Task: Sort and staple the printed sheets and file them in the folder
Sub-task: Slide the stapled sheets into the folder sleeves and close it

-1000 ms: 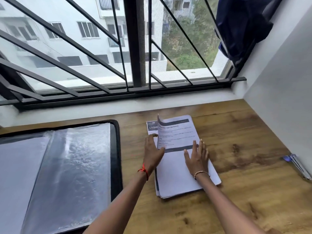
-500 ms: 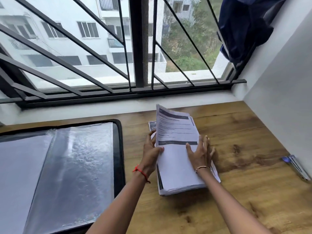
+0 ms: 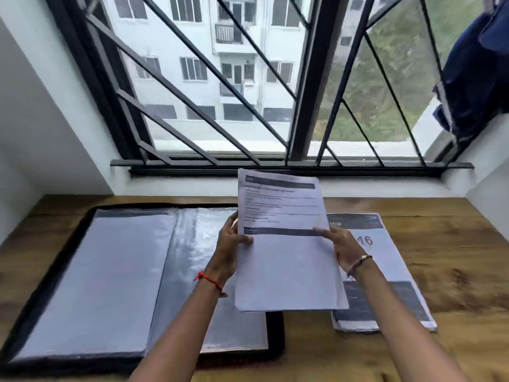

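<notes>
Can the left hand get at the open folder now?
Probably yes: the open folder lies right under the left hand, nothing between. But that hand grips the printed sheets, so it is busy.
</notes>
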A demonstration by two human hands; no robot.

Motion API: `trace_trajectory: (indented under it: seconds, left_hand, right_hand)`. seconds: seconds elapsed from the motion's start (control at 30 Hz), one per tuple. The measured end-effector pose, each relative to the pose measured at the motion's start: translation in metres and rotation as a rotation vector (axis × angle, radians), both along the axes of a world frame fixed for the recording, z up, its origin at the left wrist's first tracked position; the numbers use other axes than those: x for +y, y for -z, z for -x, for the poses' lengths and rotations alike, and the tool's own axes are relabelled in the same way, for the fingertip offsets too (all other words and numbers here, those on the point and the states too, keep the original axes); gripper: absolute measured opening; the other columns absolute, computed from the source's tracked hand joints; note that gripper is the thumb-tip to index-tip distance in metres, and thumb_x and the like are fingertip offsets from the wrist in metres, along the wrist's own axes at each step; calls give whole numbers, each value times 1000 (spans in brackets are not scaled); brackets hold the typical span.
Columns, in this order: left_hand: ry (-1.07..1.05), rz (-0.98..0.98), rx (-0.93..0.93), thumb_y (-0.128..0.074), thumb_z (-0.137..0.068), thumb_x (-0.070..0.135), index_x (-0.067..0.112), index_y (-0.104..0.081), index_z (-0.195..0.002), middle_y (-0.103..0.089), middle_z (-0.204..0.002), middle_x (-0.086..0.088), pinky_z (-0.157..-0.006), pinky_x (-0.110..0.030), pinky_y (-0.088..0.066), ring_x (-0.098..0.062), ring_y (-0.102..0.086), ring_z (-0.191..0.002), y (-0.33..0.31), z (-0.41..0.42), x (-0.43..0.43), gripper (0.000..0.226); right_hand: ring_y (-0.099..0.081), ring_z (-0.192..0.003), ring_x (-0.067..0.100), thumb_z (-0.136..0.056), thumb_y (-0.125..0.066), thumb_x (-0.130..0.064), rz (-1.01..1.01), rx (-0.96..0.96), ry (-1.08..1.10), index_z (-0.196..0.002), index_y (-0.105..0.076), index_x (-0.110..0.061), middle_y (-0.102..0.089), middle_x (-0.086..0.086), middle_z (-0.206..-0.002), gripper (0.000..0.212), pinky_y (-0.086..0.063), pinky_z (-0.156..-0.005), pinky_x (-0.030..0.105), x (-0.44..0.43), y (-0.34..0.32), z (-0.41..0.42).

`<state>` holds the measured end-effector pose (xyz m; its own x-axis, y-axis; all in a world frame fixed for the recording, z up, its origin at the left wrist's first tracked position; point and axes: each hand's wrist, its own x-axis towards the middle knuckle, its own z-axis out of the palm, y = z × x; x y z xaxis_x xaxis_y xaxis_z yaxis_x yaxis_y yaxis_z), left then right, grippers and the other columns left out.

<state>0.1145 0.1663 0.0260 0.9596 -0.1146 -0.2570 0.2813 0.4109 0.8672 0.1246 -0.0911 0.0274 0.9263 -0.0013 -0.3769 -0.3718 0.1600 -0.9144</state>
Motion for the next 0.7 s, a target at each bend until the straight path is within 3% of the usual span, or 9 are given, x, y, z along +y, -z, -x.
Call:
trace_trajectory:
  seconds: [0.07, 0.1, 0.2, 0.27, 0.33, 0.43, 0.57, 0.63, 0.7]
  left_hand:
    - [-8, -73, -13, -58, -52, -6, 4, -43, -133, -66, -111, -13, -69, -33, -57, -22, -68, -86, 0, 6, 23, 82]
    - [-2, -113, -29, -59, -54, -3, 4, -45, -132, -66, -112, -14, -67, -28, -56, -17, -68, -85, 0, 10, 34, 80]
    - [30, -188, -66, -65, -52, 4, 5, -46, -131, -62, -120, -16, -66, -17, -52, -6, -68, -85, 4, 15, 59, 82]
    - [67, -206, -60, -72, -49, 12, 5, -47, -130, -62, -120, -14, -69, -17, -52, -8, -67, -88, 8, 15, 75, 85]
    - [101, -222, -42, -73, -66, 11, 4, -49, -130, -63, -122, -13, -68, -18, -53, -12, -67, -90, 8, 14, 86, 68]
    - [99, -319, 26, -53, -94, 12, 10, -46, -137, -54, -135, -8, -71, -19, -52, -17, -59, -108, 8, 5, 101, 43]
    - [33, -715, -33, -56, -91, 7, 8, -41, -140, -42, -145, -7, -102, -27, -35, -21, -41, -132, 24, -16, 123, 51]
    - [56, -920, -103, -54, -89, 3, 6, -45, -137, -44, -143, -9, -103, -21, -30, -21, -40, -133, 31, -25, 131, 50]
    - [72, -1043, -160, -50, -89, 0, 2, -45, -136, -44, -144, -12, -107, -20, -25, -22, -38, -135, 39, -36, 137, 47]
  right_hand:
    - [-66, -91, 29, -42, -90, -29, 84, -11, -51, -102, -68, -3, -69, 16, -106, 70, -55, -84, 40, 28, 9, 4]
    - [-66, -91, 31, -44, -89, -21, 118, -11, -63, -106, -66, -1, -69, 17, -105, 70, -54, -84, 42, 42, 12, 6]
    - [-68, -75, 23, -69, -71, 10, 182, -20, -47, -109, -62, 6, -72, 9, -85, 41, -58, -70, 33, 72, 17, 12]
    - [-68, -58, 10, -73, -64, 16, 197, -5, -24, -103, -62, 3, -72, -1, -69, 33, -55, -53, 21, 86, 18, 14]
    - [-66, -53, 6, -74, -65, 15, 206, -14, 9, -104, -62, 3, -70, 4, -75, 33, -54, -51, 18, 93, 21, 16]
    - [-67, -56, 7, -74, -65, 14, 219, -41, 51, -106, -60, -2, -71, 1, -74, 36, -55, -54, 19, 94, 24, 13]
    - [-65, -80, 26, -74, -71, 5, 261, -100, 113, -116, -60, -6, -68, 15, -102, 46, -56, -79, 38, 88, 18, -3]
    - [-64, -76, 24, -72, -75, -4, 247, -127, 140, -114, -61, -7, -69, 13, -100, 45, -56, -74, 34, 87, 6, -14]
    - [-66, -68, 13, -59, -85, -16, 260, -164, 146, -107, -62, -12, -73, -6, -80, 53, -56, -62, 22, 87, -7, -28]
